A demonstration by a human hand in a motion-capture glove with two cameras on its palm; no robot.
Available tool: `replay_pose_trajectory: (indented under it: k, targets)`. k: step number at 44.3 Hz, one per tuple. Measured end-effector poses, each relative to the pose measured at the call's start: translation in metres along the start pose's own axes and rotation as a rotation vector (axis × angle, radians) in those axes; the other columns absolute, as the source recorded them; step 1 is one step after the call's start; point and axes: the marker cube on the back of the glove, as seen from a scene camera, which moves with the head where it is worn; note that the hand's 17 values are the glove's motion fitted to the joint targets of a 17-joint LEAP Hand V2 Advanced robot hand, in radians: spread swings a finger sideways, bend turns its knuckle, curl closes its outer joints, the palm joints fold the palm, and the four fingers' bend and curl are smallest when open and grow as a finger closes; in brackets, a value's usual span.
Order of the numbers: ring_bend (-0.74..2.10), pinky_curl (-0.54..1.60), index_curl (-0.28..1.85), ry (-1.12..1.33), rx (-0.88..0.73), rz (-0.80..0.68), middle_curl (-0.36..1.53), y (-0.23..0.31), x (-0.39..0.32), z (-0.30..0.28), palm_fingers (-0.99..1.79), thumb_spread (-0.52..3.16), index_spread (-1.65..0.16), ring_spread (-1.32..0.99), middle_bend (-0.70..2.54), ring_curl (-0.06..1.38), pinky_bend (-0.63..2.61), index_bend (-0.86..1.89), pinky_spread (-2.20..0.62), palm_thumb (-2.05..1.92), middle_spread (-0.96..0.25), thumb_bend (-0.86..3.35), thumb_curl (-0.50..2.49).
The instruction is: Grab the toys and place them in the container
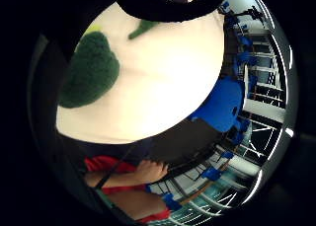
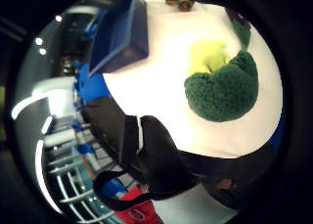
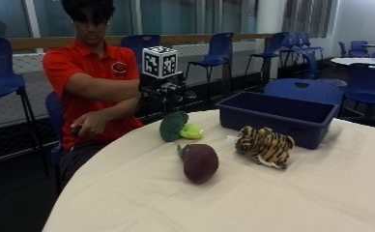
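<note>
3 toys are laid on the round table (image 3: 175,203): broccoli (image 3: 173,126), eggplant (image 3: 199,162), tiger (image 3: 265,144), beside the blue container (image 3: 274,116). The gloved right hand (image 3: 164,94) is raised behind the broccoli, nothing held; its finger spread cannot be told.

Bare counter (image 3: 175,193) lies open before the broccoli (image 3: 173,126); eggplant (image 3: 199,163) and tiger (image 3: 265,145) stand before the bin (image 3: 274,118)

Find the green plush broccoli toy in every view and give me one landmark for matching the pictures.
Outside view: green plush broccoli toy lies on the round white table, beside the purple plush eggplant.
Thumb side palm view: broccoli lies on the table.
Little finger side palm view: broccoli near the table's edge.
Shared landmark: the white table.
</note>
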Motion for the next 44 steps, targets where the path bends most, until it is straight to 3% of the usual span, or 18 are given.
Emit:
replay_pose_trajectory:
  k: [7, 14, 32, 44]
  targets:
    - [0.12, 0.16, 0.12, -0.042, 0.014, -0.018, 0.06, 0.001, 0.004, -0.002, -0.11, 0.77, -0.24, -0.01, 0.14, 0.0, 0.52, 0.23, 0.04, -0.08, -0.07, -0.05, 0.04]
    - [0.14, 0.2, 0.17, -0.088, 0.024, -0.051, 0.1, 0.001, 0.006, 0.002, -0.14, 0.97, -0.29, -0.01, 0.14, 0.02, 0.56, 0.24, 0.05, -0.08, -0.08, -0.06, 0.08]
    - [0.15, 0.27, 0.25, -0.061, -0.016, -0.066, 0.16, -0.03, -0.012, 0.034, -0.15, 1.09, -0.33, -0.02, 0.13, 0.06, 0.64, 0.17, 0.07, -0.1, -0.09, -0.07, 0.13]
    - [0.1, 0.38, 0.25, 0.066, -0.173, 0.026, 0.15, -0.037, -0.014, 0.079, -0.21, 1.07, -0.33, 0.01, 0.08, 0.05, 1.0, 0.13, 0.11, -0.09, -0.07, -0.07, 0.15]
